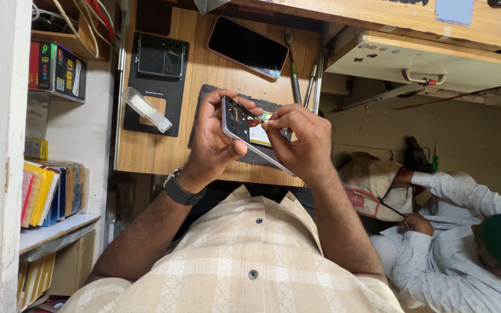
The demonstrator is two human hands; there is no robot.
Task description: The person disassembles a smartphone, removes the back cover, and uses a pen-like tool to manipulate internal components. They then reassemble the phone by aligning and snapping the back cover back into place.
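Observation:
My left hand (215,139) grips an opened phone (243,130) with its back cover off, so the dark inner parts and a pale battery show. It is held tilted above the wooden desk (146,153). My right hand (298,134) pinches a thin tool whose tip rests on the phone's inner upper part. A dark watch sits on my left wrist (180,188). A dark grey mat (201,113) lies on the desk under the hands.
A black mat (155,95) carries a small black folded phone (160,55) and a clear plastic piece (146,109). A large dark phone (247,46) lies further back, beside brushes and tools (294,69). Shelves with boxes stand left. Another person (459,243) sits at right.

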